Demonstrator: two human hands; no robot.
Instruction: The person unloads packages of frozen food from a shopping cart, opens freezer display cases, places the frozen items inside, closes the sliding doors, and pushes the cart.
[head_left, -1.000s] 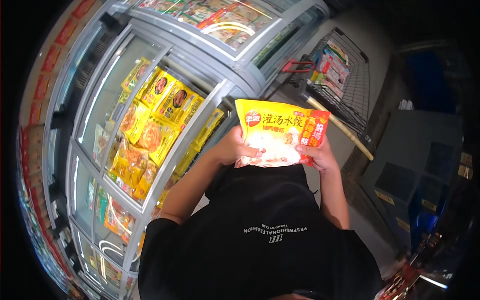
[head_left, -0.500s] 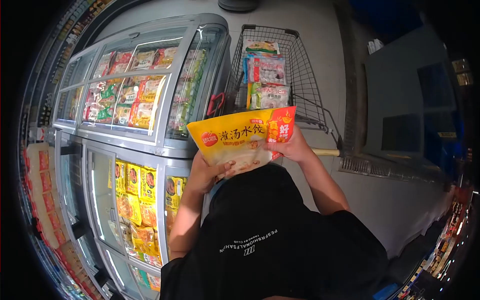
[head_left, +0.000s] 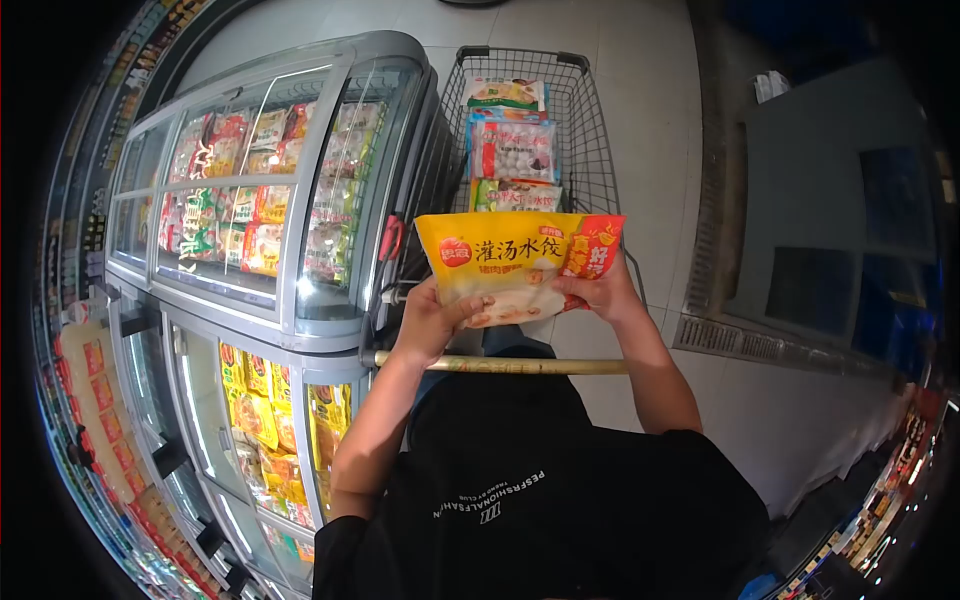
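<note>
A yellow, red and white bag of frozen dumplings [head_left: 515, 262] is held up in front of me, its printed face toward me. My left hand [head_left: 438, 318] grips its lower left corner with the thumb on the front. On the other side, my right hand [head_left: 605, 290] pinches the lower right edge, thumb also in front. Beyond the bag stands a wire shopping cart [head_left: 592, 130], with several packs of frozen food in a row inside it. The nearest pack [head_left: 515, 196] is partly hidden behind the bag. The cart's yellowish handle bar [head_left: 500, 365] runs below my hands.
To the left is a glass-lidded freezer [head_left: 300, 190] with many frozen packs. Nearer to me an upright glass cabinet [head_left: 265, 420] holds yellow packs. A dark grey panel [head_left: 815, 200] and a floor grate [head_left: 740, 340] lie to the right.
The bag has shifted right and slightly forward, and is now more level, with both hands still on it. The handle bar shows more fully below. The view has shifted a little.
</note>
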